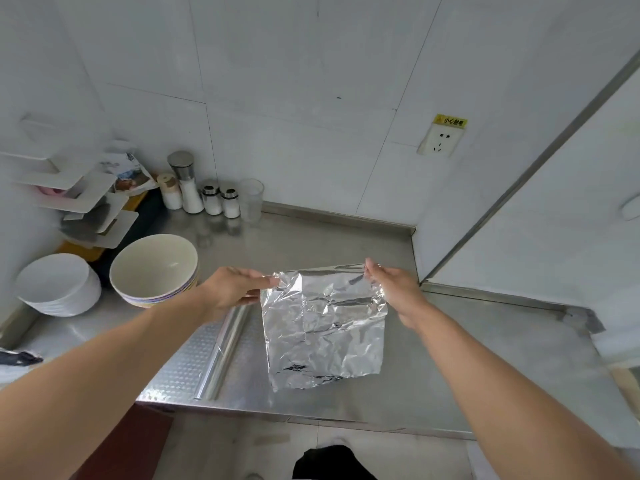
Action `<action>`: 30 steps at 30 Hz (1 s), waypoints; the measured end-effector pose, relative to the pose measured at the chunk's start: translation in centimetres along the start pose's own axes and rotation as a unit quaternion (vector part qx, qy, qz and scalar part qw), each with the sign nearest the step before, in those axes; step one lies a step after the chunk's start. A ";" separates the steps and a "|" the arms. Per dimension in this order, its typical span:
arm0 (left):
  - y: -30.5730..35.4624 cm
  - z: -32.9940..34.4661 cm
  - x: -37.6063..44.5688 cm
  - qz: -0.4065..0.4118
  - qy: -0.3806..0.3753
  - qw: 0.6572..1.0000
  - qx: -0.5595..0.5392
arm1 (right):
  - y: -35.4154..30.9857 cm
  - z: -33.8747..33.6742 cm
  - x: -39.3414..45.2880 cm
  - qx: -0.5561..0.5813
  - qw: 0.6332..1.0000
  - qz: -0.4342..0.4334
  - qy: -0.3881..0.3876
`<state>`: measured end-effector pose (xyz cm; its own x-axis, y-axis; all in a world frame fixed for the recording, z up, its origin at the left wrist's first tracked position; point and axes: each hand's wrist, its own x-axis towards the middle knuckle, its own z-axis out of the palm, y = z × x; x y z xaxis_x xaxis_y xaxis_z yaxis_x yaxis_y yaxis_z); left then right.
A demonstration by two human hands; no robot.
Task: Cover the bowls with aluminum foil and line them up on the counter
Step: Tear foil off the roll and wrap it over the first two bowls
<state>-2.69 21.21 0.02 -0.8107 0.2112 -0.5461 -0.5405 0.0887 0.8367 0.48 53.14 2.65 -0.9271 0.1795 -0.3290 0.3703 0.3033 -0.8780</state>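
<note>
- A stack of cream bowls (154, 271) stands near the left edge of the steel counter (450, 358); the top bowl looks empty, and coloured rims show beneath it.
- A second stack of white bowls (57, 284) sits just beside it, closer to the counter's left end; its top bowl also shows nothing inside.
- At the back edge, along the wall, stand a row of small shakers and jars (211, 199) with white contents, and next to them a clear cup (251, 199) that appears empty.
- The left hand (235, 289) pinches the upper left corner of a crumpled foil sheet (323, 327) between thumb and fingers.
- The right hand (394, 285) pinches the upper right corner of the same sheet, fingers curled on its edge.
- The sheet hangs between the two hands above the middle of the counter, its lower edge toward the front edge.
- A foil roll (223, 355) lies on the counter just left of the sheet, partly hidden under the left wrist.
- A tiered white rack (86, 206) at the back left corner is blurred; what it holds is hard to make out.
- A wall socket (440, 142) with a yellow label sits above the counter's right end.
</note>
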 end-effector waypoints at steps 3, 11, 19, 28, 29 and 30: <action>-0.6 0.9 -0.1 -0.015 -0.012 0.997 -0.069 | 0.3 0.7 -0.2 0.018 0.998 0.042 -0.032; -5.3 1.3 1.8 -0.047 0.087 0.989 -0.106 | 5.1 2.8 0.8 0.012 0.991 0.123 -0.059; -9.2 2.6 4.0 -0.066 0.198 0.973 -0.095 | 8.4 6.2 3.7 0.041 0.983 0.179 -0.018; -10.7 2.9 4.4 -0.071 0.153 0.981 -0.095 | 9.4 7.2 4.8 0.052 0.978 0.187 0.076; -10.8 2.9 4.3 -0.064 0.156 0.982 -0.086 | 9.6 7.3 5.0 0.058 0.978 0.188 0.074; -11.1 2.9 4.2 -0.057 0.162 0.983 -0.068 | 10.0 7.4 5.3 0.064 0.978 0.187 0.070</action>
<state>0.56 23.97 -11.42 -0.7596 -0.1165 -0.6399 -0.6399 -0.0428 0.7673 -1.12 50.18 -10.45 -0.7080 0.3848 -0.5922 0.6634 0.0747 -0.7445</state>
